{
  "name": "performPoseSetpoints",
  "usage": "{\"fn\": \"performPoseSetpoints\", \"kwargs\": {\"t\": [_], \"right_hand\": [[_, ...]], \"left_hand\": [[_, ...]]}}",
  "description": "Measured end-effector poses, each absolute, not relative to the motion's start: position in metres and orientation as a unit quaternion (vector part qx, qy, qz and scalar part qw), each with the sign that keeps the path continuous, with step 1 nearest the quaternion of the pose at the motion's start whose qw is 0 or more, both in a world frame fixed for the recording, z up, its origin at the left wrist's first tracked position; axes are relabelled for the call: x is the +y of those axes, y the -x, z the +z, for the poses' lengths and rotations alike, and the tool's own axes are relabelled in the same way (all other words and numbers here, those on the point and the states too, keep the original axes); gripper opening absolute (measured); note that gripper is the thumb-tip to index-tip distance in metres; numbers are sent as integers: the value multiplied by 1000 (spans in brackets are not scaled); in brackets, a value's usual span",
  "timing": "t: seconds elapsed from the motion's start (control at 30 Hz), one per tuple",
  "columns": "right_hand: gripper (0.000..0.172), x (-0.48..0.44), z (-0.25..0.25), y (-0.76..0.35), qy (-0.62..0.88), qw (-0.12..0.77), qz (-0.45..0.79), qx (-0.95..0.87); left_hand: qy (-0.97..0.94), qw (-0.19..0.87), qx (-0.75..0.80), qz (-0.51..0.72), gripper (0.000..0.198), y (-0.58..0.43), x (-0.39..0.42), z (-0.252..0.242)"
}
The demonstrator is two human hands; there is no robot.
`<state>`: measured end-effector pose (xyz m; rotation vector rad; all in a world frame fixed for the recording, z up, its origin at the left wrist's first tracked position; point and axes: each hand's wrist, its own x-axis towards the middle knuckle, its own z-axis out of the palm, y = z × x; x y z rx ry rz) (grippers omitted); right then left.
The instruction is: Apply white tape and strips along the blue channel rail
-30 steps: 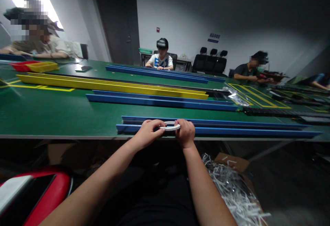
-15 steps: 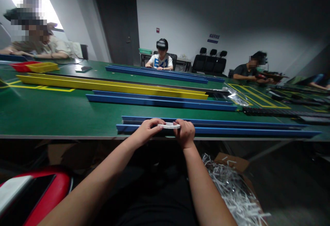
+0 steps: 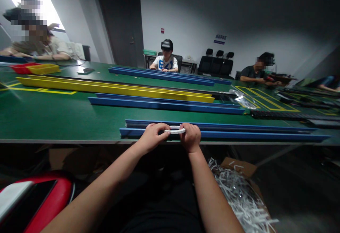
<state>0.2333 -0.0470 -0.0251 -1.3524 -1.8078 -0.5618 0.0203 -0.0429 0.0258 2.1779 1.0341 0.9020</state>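
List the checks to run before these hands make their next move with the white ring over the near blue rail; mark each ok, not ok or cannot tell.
1. Grip of the left hand on one side of the white ring: ok.
2. Grip of the right hand on its other side: ok.
3. Ring is above the near blue rail: ok.
4. Ring touches the rail: cannot tell, the fingers hide its underside.
5. Rail lies on the green table, close to its front edge: ok.
6. Other people's hands are away from this rail: ok.
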Motion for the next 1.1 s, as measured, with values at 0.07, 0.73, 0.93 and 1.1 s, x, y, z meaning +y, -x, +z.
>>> {"fn": "performPoseSetpoints", "kwargs": {"t": [0.07,0.73,0.93,1.1], "right_hand": [[23,-49,-25,-233,529,405,-213,-715],[22,-47,-28,-236,521,398,-207,-726],[23,-48,-28,-236,519,410,-202,-723],[22,-46,-29,-236,523,410,-212,-717]], "left_hand": [[-795,342,358,351,29,-17,-40,26],[-770,351,388,367,27,-20,-38,22],[-734,460,325,381,30,-11,-34,25],[-765,379,378,358,28,-18,-41,27]]}}
